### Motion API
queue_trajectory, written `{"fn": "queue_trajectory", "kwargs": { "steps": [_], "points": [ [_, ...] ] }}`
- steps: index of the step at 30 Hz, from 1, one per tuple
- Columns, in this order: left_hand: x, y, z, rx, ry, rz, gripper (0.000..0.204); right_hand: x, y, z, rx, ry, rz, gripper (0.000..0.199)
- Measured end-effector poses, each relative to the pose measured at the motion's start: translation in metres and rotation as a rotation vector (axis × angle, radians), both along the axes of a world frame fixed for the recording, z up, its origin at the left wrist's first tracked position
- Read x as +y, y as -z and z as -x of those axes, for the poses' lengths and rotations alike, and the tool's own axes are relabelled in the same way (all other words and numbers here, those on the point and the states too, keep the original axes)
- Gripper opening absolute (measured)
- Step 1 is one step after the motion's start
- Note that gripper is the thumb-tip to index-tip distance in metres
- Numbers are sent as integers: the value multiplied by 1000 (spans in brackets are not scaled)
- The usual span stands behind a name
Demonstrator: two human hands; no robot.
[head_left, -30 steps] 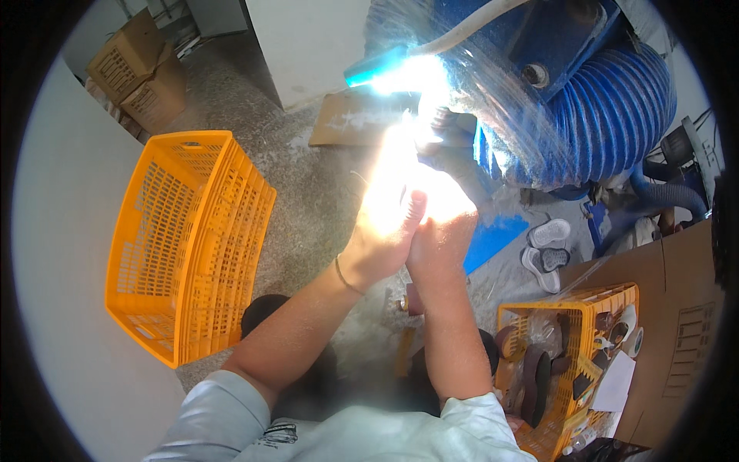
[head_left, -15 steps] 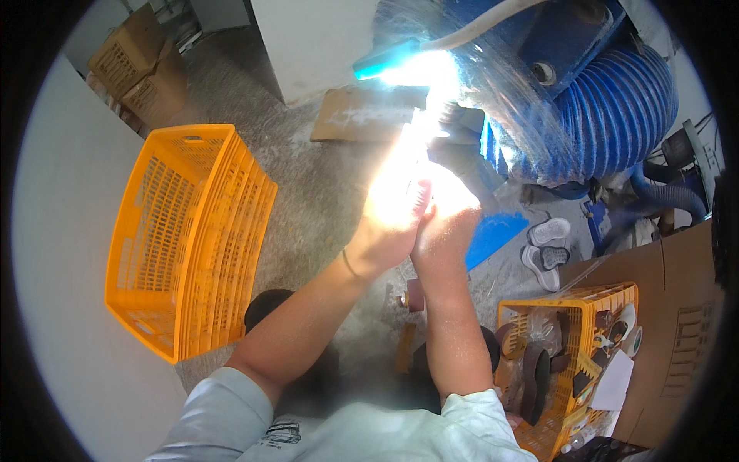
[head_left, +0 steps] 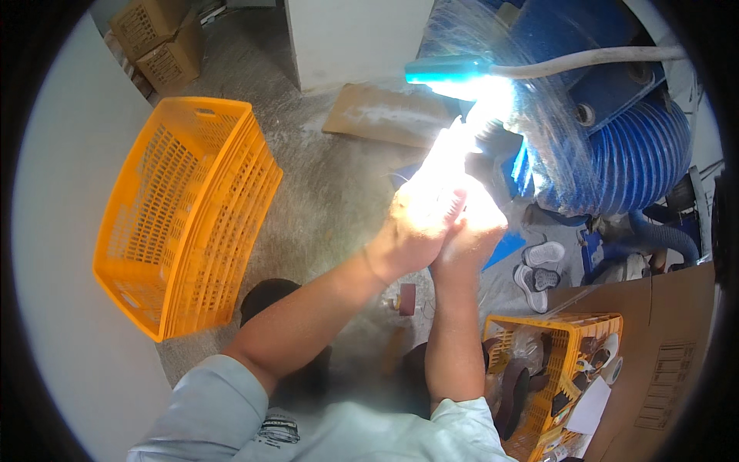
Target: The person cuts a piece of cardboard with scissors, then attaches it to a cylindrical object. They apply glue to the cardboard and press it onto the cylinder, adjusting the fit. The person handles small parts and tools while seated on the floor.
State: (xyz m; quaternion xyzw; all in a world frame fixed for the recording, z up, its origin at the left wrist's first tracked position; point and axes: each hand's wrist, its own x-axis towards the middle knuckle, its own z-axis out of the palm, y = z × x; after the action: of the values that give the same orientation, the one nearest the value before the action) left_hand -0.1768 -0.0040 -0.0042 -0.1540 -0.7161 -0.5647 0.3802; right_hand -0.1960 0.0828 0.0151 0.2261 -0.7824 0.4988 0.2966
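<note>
Just right of the frame's centre, the person's bare left hand (head_left: 422, 219) and bare right hand (head_left: 479, 223) press against each other, wrists close together. A narrow, glare-whitened piece (head_left: 450, 146) rises from between them toward the upper centre of the frame; its material and true outline cannot be told. The right hand's fingers look curled, but strong light washes out both grips, so I cannot tell whether either hand's fingers are clamped on the piece or merely around it.

Above the hands, a teal-cased lamp (head_left: 449, 69) shines down from the end of a pale, bent flexible arm (head_left: 593, 59). To its right, in the upper right of the frame, are crumpled clear plastic film (head_left: 550, 146) and a thick blue ribbed hose (head_left: 647, 162).

A flat brown cardboard sheet (head_left: 381, 115) lies on the grey floor (head_left: 308, 223) at upper centre. Stacked orange slatted plastic crates (head_left: 219, 239) stand at left, and brown cardboard boxes (head_left: 165, 58) sit at upper left. At lower right, an orange plastic crate (head_left: 563, 327) holds assorted items, near a pair of white-and-grey shoes (head_left: 531, 286).
</note>
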Motion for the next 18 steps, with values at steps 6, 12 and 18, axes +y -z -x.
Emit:
{"fn": "queue_trajectory", "kwargs": {
  "steps": [6, 12, 18],
  "points": [
    [0, -3, 0, -111, 28, -20, 23, 0, -2, -3, -101, -28, 53, 13],
    [0, -8, -1, -242, 164, -192, 23, -2, -8, -7, -62, 38, -17, 15],
    [-1, -9, 1, -143, 117, -128, 27, -4, -7, -7, -102, 29, 20, 17]
  ]
}}
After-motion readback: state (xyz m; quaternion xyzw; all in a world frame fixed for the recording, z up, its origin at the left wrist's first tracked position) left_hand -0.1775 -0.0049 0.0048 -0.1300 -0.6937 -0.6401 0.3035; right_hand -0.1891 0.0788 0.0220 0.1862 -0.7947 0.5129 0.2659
